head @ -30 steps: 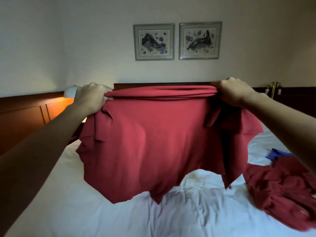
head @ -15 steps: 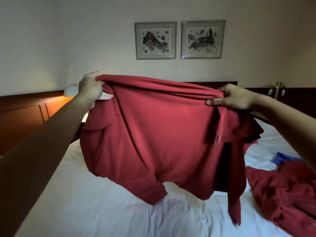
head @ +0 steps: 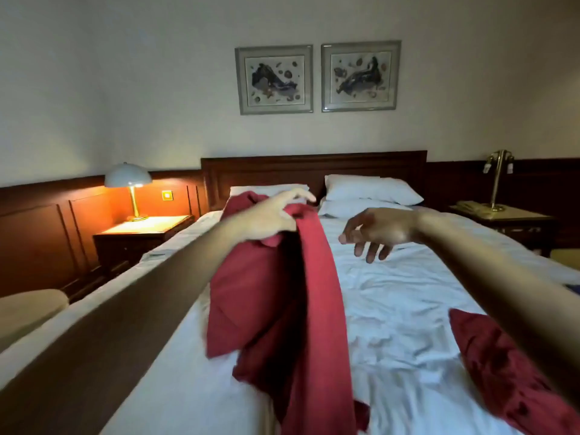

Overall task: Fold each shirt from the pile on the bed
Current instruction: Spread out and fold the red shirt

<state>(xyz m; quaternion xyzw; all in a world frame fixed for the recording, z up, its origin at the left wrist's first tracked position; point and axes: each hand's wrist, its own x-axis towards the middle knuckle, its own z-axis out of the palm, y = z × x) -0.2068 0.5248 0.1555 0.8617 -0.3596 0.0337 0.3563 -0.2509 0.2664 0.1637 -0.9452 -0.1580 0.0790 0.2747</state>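
Releasing the red shirt (head: 282, 309), our right hand (head: 376, 230) hangs loose and empty; our left hand (head: 270, 219) alone grips it above the middle of the bed (head: 392, 309), so folding likely restarts.

1. The left hand (head: 270, 218) holds a red shirt (head: 282, 309) by a bunched part, raised above the bed (head: 408, 309).
2. The shirt hangs down in long folds and reaches the lower edge of the view.
3. The right hand (head: 379, 229) is beside the shirt but apart from it, fingers loose and spread, with nothing in it.
4. A pile of red cloth (head: 508, 372) lies on the white sheet at the right, partly behind the right forearm.
5. Two white pillows (head: 370, 188) lie against the dark headboard (head: 314, 171).
6. At the left, a lit lamp (head: 128, 177) stands on a nightstand (head: 141, 229); at the right, a brass lamp (head: 499, 180) stands on a table (head: 502, 216).
7. Two framed pictures (head: 274, 79) hang on the wall above.
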